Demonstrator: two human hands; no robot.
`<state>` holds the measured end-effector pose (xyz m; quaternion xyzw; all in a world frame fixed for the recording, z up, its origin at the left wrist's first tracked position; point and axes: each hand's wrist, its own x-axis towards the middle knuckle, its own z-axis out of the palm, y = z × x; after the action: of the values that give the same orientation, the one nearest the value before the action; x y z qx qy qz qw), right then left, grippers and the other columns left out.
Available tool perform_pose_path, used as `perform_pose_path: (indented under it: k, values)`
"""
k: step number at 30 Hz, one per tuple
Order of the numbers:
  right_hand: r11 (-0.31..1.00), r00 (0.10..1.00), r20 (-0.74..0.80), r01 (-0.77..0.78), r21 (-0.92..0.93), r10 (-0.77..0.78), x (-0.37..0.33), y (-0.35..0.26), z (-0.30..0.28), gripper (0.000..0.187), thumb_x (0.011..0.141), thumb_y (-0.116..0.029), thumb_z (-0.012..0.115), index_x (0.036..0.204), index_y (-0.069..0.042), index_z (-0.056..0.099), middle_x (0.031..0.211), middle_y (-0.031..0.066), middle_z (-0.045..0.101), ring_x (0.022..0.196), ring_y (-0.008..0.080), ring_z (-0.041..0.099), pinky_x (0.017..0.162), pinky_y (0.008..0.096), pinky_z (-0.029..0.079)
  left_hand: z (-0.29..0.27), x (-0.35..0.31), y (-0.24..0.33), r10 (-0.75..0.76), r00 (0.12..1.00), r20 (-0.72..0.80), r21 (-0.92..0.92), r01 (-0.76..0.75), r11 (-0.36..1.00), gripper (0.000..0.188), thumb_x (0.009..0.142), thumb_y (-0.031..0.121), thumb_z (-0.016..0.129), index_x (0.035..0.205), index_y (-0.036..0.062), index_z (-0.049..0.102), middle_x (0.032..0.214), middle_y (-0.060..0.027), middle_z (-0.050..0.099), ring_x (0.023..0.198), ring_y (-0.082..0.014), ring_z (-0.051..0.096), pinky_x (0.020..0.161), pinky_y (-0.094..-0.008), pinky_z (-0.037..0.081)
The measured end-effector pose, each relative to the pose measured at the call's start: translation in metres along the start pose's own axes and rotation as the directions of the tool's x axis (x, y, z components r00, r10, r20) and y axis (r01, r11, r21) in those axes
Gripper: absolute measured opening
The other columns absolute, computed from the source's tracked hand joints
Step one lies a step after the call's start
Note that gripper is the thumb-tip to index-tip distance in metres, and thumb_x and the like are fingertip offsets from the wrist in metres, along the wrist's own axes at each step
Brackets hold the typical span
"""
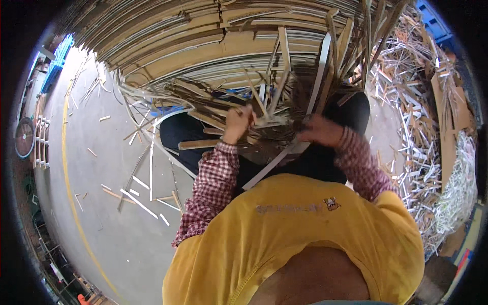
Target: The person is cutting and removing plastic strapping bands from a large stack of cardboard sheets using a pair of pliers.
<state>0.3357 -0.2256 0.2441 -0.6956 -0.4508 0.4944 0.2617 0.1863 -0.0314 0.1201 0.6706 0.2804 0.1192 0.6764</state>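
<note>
My left hand (238, 124), closed with its fingertips blurred, grips thin cardboard strips (274, 120) above my lap. To the right, my right hand (323, 131) is smeared by motion over the same tangle, and its fingers cannot be made out. A white-edged strip (274, 165) slants from below my right hand toward my yellow top. Between and beyond both hands, more brown and white strips (203, 119) lie across my dark-trousered legs. Just ahead rises a large stack of cardboard sheets (178, 46), their edges facing me.
A heap of cut strips (406, 101) spreads along the right, beside an upright cardboard panel (444, 132) and a pale shredded pile (455, 183). Scattered strips (140, 203) lie on the grey floor (112, 152) at left, inside a yellow line (71, 198). A blue container (434, 23) stands far right.
</note>
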Motion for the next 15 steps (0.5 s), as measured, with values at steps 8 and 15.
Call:
perform_pose_path:
  k: [8,15]
  values:
    - [0.886,0.953,0.198,0.288,-0.364,-0.228,0.076,-0.046,-0.034,0.033,0.08,-0.03,0.057,0.081,0.002,0.059,0.057,0.0024,0.047,0.049,0.011,0.042,0.047,0.0287,0.035,-0.016,-0.003,-0.024,0.232,0.962,-0.142,0.737,-0.054,0.674,0.026,0.081,0.024,0.05,0.071,0.0026,0.06,0.072,-0.0137,0.06,0.064,-0.0334,0.056,0.055,-0.0417,0.043]
    - [0.956,0.979,0.186,0.129,-0.265,-0.08,0.063,-0.04,-0.046,0.034,0.08,-0.033,0.056,0.085,0.0,0.062,0.072,0.0074,0.06,0.065,0.0133,0.054,0.059,0.0278,0.042,-0.008,0.002,-0.016,0.06,0.998,-0.034,0.924,0.008,0.381,0.022,0.069,0.025,0.062,0.082,0.0063,0.064,0.072,-0.0167,0.061,0.068,-0.0333,0.06,0.061,-0.0424,0.049]
